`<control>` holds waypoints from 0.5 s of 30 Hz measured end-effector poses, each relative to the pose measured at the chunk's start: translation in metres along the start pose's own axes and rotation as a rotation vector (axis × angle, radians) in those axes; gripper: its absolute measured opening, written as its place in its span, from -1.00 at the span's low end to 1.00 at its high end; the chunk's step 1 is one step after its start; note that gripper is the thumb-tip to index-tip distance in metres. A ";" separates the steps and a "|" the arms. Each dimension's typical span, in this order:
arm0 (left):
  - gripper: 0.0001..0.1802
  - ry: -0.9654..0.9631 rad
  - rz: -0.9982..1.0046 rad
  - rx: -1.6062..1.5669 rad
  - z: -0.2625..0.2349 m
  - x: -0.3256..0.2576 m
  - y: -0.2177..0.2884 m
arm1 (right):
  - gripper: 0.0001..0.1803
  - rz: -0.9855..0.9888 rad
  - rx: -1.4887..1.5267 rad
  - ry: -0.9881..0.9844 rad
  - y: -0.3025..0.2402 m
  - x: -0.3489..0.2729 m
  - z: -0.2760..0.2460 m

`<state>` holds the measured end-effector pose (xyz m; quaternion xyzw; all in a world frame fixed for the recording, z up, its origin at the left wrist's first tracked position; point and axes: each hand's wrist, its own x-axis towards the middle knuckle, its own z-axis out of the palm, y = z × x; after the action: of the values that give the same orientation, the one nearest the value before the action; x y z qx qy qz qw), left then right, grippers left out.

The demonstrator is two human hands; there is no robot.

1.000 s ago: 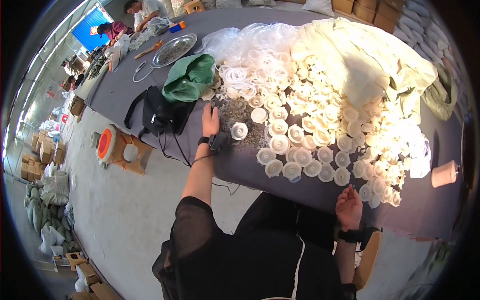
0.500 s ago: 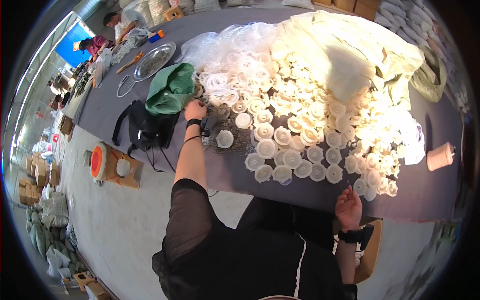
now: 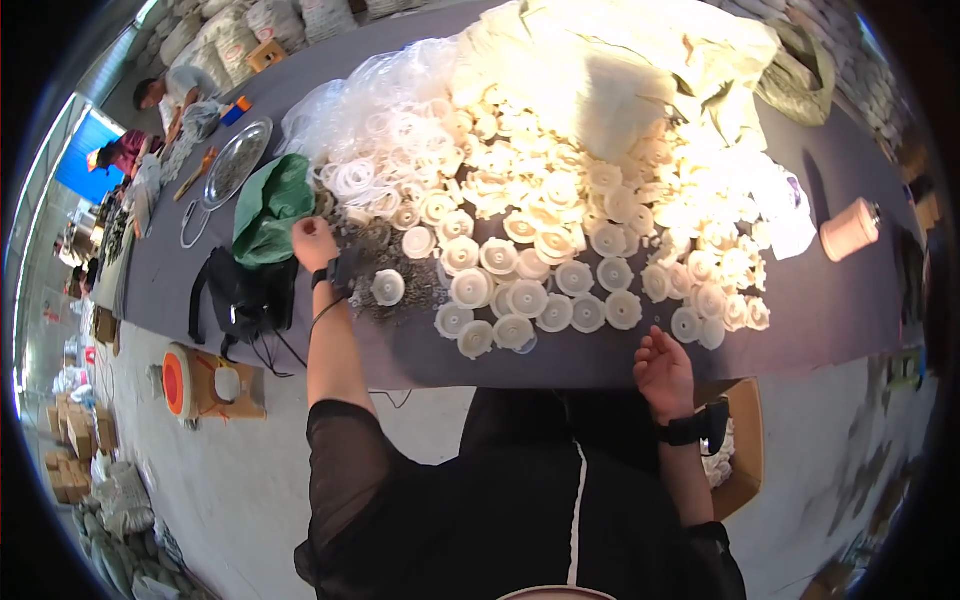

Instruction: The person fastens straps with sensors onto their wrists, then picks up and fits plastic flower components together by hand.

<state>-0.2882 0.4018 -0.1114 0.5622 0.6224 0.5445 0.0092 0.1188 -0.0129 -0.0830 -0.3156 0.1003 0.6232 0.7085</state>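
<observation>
My left hand (image 3: 315,243) reaches far forward, its fingers curled at the edge of a crumpled green bag (image 3: 275,205). Whatever those fingers grip is hidden. Beside it spreads a pile of small dark grey parts (image 3: 375,245), with one white round plastic piece (image 3: 387,288) lying on the pile. My right hand (image 3: 665,375) rests at the table's near edge, palm turned up, fingers loosely bent and apart, and nothing shows in it. The closest things to it are several white round plastic pieces (image 3: 687,324).
A heap of white rings (image 3: 350,180) and cream plastic parts fills the middle. A black bag (image 3: 250,300), a metal tray (image 3: 238,165) and a thread spool (image 3: 850,230) are on the table (image 3: 600,372). Below my right arm is a cardboard box (image 3: 745,450). Two people work at the far left.
My view has turned, so the table and heap sit further left in the picture. Both hands keep nearly the same places against the table; my left fingers stay curled by the green bag.
</observation>
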 end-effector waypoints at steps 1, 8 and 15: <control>-0.88 -0.015 -0.081 -0.233 0.001 -0.005 0.014 | -0.80 -0.029 -0.072 0.011 0.002 -0.001 0.001; -0.94 -0.617 -0.262 -0.869 -0.050 -0.135 0.177 | -0.73 0.098 -0.423 -0.267 0.039 0.017 0.048; -0.83 -0.944 0.209 -0.746 -0.077 -0.232 0.250 | -0.72 -0.003 -0.431 -0.297 0.057 0.042 0.070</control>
<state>-0.0783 0.1296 -0.0471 0.7598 0.2598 0.4160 0.4268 0.0561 0.0626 -0.0690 -0.3642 -0.1404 0.6687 0.6328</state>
